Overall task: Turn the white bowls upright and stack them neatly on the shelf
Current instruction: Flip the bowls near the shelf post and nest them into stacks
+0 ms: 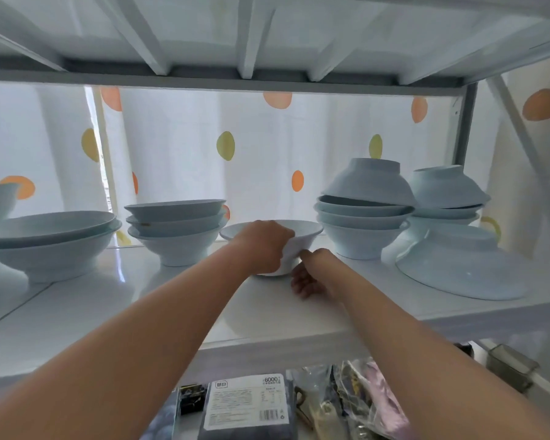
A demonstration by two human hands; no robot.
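An upright white bowl (302,231) stands on the white shelf (172,300) at the centre. My left hand (261,246) grips its near side. My right hand (308,277) rests by its foot, thumb touching the bowl's lower wall, fingers curled down on the shelf. To the left stands an upright stack of three bowls (175,227). On the right, a stack of upright bowls (362,223) carries one upside-down bowl (367,182). Another upside-down bowl (446,187) tops the far-right stack. A wide bowl (458,265) lies upside down, tilted, at the right front.
Wide shallow bowls (48,236) are stacked at the far left. A dotted curtain (267,147) hangs behind the shelf, and a shelf frame (235,77) runs close overhead. Packaged goods (248,404) and plastic bags (362,398) lie on the level below.
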